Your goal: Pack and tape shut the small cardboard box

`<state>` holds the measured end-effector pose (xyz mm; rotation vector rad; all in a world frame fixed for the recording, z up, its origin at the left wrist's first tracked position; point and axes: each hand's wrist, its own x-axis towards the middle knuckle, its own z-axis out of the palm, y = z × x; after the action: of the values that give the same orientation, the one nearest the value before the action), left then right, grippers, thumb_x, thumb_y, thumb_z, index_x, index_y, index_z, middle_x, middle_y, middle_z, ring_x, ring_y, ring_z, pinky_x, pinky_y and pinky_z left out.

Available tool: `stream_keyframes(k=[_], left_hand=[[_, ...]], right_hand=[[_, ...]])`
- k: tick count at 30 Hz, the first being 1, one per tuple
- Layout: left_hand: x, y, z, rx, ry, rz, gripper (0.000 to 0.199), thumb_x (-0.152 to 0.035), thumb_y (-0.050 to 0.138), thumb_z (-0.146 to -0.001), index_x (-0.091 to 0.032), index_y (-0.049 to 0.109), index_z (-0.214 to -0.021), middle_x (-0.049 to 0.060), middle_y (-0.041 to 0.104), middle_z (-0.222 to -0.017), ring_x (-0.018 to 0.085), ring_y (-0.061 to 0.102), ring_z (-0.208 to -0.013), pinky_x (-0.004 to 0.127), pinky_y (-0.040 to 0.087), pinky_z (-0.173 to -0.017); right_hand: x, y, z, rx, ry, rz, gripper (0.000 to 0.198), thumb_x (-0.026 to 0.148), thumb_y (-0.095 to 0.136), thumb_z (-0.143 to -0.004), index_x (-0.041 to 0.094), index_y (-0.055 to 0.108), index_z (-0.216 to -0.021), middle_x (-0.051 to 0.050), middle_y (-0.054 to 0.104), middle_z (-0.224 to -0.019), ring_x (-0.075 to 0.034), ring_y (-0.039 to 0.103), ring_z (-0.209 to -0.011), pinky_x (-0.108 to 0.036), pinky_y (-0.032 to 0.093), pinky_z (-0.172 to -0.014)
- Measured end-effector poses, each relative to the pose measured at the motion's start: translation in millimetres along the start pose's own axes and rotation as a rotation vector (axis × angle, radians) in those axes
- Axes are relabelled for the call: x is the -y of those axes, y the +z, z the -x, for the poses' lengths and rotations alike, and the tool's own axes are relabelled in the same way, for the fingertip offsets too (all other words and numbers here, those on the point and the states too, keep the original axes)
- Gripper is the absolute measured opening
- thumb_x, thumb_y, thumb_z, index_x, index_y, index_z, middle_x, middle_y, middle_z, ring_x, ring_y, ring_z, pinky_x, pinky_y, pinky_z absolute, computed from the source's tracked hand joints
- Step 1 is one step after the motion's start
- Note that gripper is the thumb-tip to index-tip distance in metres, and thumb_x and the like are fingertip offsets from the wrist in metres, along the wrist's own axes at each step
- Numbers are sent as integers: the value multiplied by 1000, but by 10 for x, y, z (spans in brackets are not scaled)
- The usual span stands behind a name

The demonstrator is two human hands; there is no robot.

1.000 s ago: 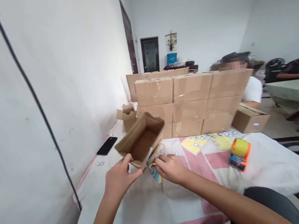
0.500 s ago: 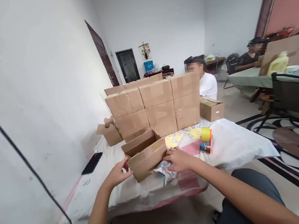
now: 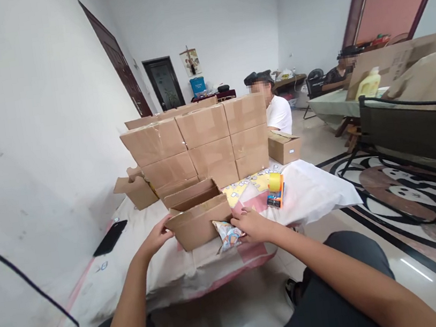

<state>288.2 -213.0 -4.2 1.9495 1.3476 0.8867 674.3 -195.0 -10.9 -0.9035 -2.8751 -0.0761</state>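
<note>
Cardboard box (image 3: 200, 225) gripped by left hand (image 3: 156, 238); right hand (image 3: 253, 224) holds packet (image 3: 228, 234) beside it.

Bright, even room light — soft shadows, floor glare, edges stretched wide.

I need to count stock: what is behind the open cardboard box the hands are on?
Behind the open box stands a stack of sealed cartons, three visible layers high. A person in a white shirt sits beyond it. Whatever lies behind the stack is covered.
</note>
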Motion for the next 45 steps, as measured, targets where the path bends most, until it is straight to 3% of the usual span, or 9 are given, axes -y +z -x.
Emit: stream_keyframes(k=[9, 12, 16, 22, 25, 27, 31, 36, 45], left_hand=[[-170, 24, -161, -156, 238, -624, 55, -50, 68, -81, -27, 62, -130, 11, 38, -160, 38, 30, -149, 57, 31, -118], [-333, 129, -183, -154, 248, -725, 71, -62, 70, -79, -28, 54, -139, 12, 52, -151, 37, 37, -147, 58, 31, -117], [-483, 261, -247, -132, 275, -753, 55, -69, 69, -76, -27, 70, -112, 8, 73, -120, 35, 52, -135, 58, 24, -120], [-459, 332, -309, -111, 332, -704, 45, -66, 71, -76, -26, 75, -96, 6, 75, -108, 31, 61, -123, 59, 19, -124], [-397, 371, -308, -119, 375, -612, 40, -61, 70, -80, -24, 71, -97, 5, 74, -104, 25, 65, -111, 58, 13, -126], [-349, 408, -304, -155, 426, -537, 40, -58, 71, -81, -23, 66, -100, 6, 72, -107, 25, 65, -111, 59, 13, -126], [-220, 492, -281, -356, 496, -395, 56, -55, 79, -74, -23, 56, -114, 14, 63, -126, 30, 57, -126, 59, 30, -120], [-50, 550, -203, -639, 513, -356, 67, -48, 82, -73, -23, 43, -122, 15, 54, -126, 32, 50, -131, 55, 43, -112], [-15, 640, -133, -690, 531, -293, 69, -42, 77, -80, -24, 33, -130, 15, 53, -130, 33, 46, -140, 59, 42, -112]], right_hand=[[-35, -167, 117, 2, 18, -110, 39, 38, 61, -91, 13, 57, -119, -15, 71, -99, -30, 68, -91, -44, 40, -94], [-16, -334, 176, 13, 1, -339, 36, 40, 60, -91, 14, 59, -117, -11, 70, -94, -25, 66, -85, -33, 43, -78], [-63, -587, 267, 39, -26, -713, 31, 37, 60, -87, 15, 63, -110, -5, 68, -85, -20, 62, -74, -28, 42, -65], [-239, -892, 229, -522, 115, -1248, 35, 48, 62, -82, 20, 66, -103, -3, 70, -95, -24, 66, -89, -35, 53, -80], [-222, -1162, -56, -868, 146, -1140, 45, 57, 61, -87, 23, 61, -116, -5, 69, -110, -25, 64, -105, -37, 51, -93], [-157, -1350, -338, -915, 81, -975, 50, 58, 57, -91, 25, 55, -128, -6, 66, -119, -25, 61, -113, -37, 49, -99], [-16, -1519, -873, -614, -35, -549, 50, 48, 45, -100, 19, 45, -142, -8, 69, -115, -25, 65, -105, -37, 48, -95], [62, -1384, -1180, -68, 42, 61, 33, 24, 54, -94, 16, 62, -125, -14, 75, -103, -29, 69, -99, -38, 43, -91], [321, -911, -1755, 455, 26, -81, 30, 15, 68, -79, 17, 76, -107, -13, 76, -109, -28, 71, -95, -33, 49, -76]])
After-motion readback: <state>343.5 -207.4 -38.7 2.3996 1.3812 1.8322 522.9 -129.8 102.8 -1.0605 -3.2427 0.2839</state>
